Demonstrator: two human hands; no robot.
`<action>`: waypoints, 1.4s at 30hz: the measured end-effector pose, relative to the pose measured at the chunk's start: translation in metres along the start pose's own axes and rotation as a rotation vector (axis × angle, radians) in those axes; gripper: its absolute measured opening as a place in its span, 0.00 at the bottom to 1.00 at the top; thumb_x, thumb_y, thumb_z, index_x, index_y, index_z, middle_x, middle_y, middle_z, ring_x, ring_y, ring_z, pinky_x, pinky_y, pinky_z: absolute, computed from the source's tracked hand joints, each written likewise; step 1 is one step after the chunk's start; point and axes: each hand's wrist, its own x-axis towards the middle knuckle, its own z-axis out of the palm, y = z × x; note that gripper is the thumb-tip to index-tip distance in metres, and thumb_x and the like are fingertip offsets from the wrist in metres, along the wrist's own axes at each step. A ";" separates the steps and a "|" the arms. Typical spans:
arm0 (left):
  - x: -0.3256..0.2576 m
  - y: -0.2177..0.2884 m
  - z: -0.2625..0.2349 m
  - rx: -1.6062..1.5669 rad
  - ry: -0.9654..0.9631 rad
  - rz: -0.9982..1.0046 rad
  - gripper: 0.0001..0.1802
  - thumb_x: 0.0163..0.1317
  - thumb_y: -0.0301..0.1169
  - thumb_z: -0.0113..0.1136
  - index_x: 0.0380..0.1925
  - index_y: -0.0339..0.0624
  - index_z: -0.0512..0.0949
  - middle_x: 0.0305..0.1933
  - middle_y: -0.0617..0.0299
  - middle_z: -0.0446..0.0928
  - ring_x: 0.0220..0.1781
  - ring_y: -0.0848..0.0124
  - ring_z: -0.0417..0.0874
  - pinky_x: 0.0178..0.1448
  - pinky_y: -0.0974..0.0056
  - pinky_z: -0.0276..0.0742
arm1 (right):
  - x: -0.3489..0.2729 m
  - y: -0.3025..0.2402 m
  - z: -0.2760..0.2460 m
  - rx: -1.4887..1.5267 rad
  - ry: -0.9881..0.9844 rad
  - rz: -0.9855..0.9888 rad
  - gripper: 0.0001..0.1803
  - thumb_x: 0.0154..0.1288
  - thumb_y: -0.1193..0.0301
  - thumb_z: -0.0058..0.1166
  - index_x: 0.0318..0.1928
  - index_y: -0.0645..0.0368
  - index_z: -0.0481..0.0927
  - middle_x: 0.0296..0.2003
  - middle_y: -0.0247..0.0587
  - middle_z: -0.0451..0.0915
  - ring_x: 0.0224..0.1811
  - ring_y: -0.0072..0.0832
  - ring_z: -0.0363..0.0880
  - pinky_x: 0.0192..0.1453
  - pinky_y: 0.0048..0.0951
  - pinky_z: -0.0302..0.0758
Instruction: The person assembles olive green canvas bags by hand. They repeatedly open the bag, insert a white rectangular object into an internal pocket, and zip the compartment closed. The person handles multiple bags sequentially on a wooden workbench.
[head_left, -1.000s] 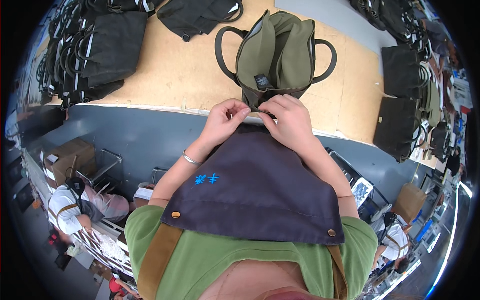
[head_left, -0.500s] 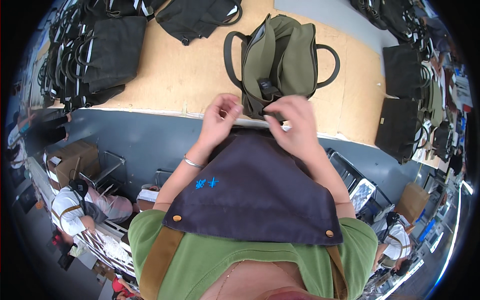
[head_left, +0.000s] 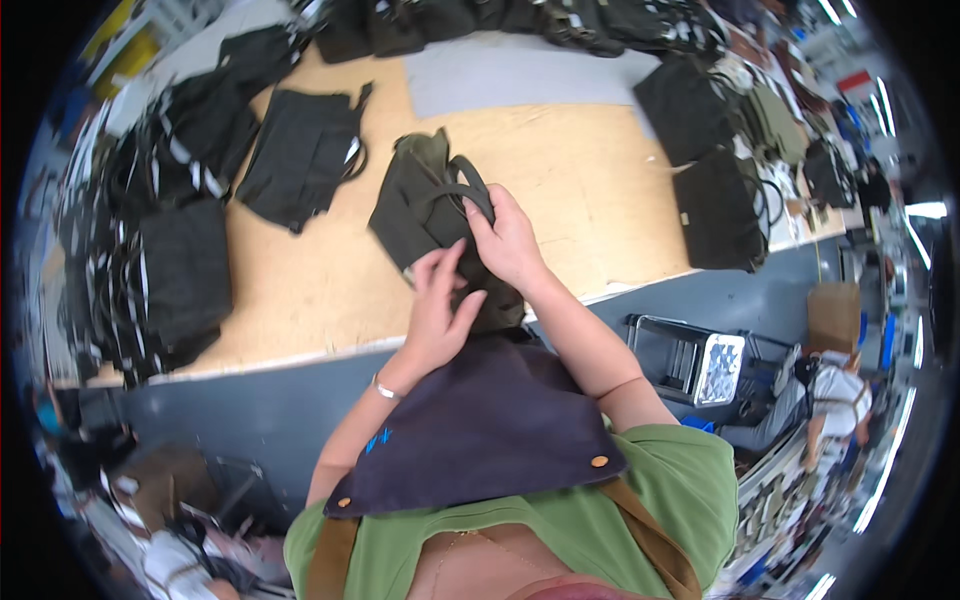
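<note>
A dark olive handbag lies tilted at the near edge of the table in front of me. My right hand is closed round its two looped handles, which are drawn together at the top. My left hand is by the near side of the bag, with its fingers apart and the fingertips at the fabric. I cannot tell whether they touch it. The bag's inside is mostly hidden now; a bit of lighter olive cloth shows at its far end.
Another dark bag lies flat on the wooden table, left of mine. Stacked dark bags fill the table's left end, and more bags lie at the right. A metal-framed stool stands below the table edge. Co-workers sit behind on both sides.
The bag stood open with its handles spread apart; now it is turned and folded together, its handles gathered in my right hand. My left hand has come off its near edge. The view has swung.
</note>
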 end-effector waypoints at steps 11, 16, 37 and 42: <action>-0.036 -0.082 -0.010 0.053 -0.107 -0.406 0.16 0.61 0.26 0.61 0.50 0.42 0.77 0.49 0.61 0.72 0.37 0.76 0.74 0.40 0.70 0.74 | 0.146 0.046 -0.234 -0.290 0.228 -0.047 0.15 0.69 0.62 0.51 0.43 0.64 0.76 0.38 0.55 0.78 0.43 0.48 0.77 0.49 0.39 0.72; -0.034 -0.084 0.010 0.007 -0.087 -0.602 0.17 0.60 0.27 0.63 0.50 0.41 0.77 0.47 0.58 0.73 0.38 0.74 0.76 0.40 0.68 0.76 | 0.221 0.098 -0.309 -0.653 0.277 -0.127 0.21 0.64 0.61 0.56 0.52 0.60 0.76 0.47 0.55 0.78 0.53 0.49 0.76 0.55 0.43 0.73; 0.180 -0.208 -0.095 1.284 -0.087 -0.380 0.20 0.60 0.35 0.59 0.53 0.49 0.70 0.47 0.60 0.73 0.55 0.62 0.74 0.55 0.53 0.69 | -0.022 0.164 -0.107 -0.126 -0.204 0.267 0.09 0.59 0.74 0.55 0.40 0.59 0.83 0.38 0.46 0.82 0.37 0.34 0.83 0.42 0.33 0.79; 0.175 -0.195 -0.115 1.149 -0.241 -0.312 0.23 0.57 0.36 0.65 0.51 0.51 0.70 0.48 0.60 0.72 0.52 0.61 0.77 0.53 0.54 0.70 | -0.038 0.131 -0.046 0.012 -0.471 0.330 0.11 0.61 0.71 0.55 0.44 0.59 0.83 0.38 0.46 0.84 0.38 0.35 0.83 0.43 0.33 0.79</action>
